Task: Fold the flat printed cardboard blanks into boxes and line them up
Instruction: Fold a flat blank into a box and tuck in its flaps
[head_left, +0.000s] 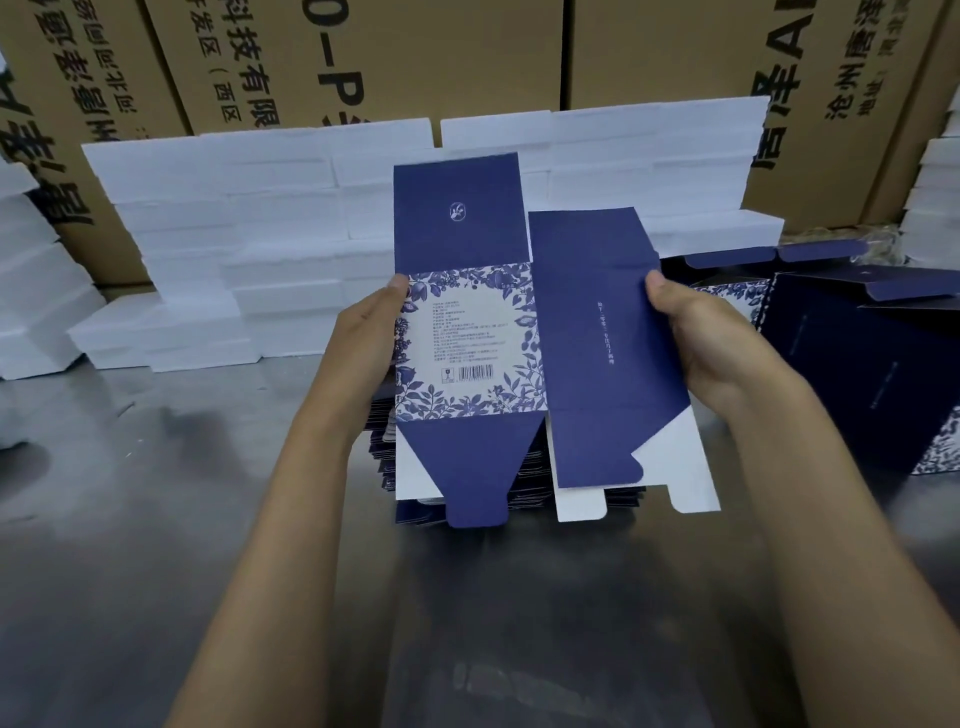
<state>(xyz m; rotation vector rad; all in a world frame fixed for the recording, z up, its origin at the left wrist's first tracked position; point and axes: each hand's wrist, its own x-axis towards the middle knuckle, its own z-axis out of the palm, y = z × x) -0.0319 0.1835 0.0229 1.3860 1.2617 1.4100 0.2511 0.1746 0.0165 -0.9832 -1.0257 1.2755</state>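
I hold one flat cardboard blank (519, 332) upright above the table, navy blue with a white floral label panel and a barcode. My left hand (363, 338) pinches its left edge, thumb on the printed face. My right hand (696, 338) grips the right edge of the plain navy panel. The blank's flaps stick out at top and bottom. Under it lies a stack of flat blanks (462, 488), mostly hidden. At the right stand folded navy boxes (857, 364), flaps open.
White foam blocks (234, 234) are piled in a wall behind the blank, with more at the far left (31, 286) and far right. Brown shipping cartons (363, 57) stand behind them. The table is shiny metal (156, 519).
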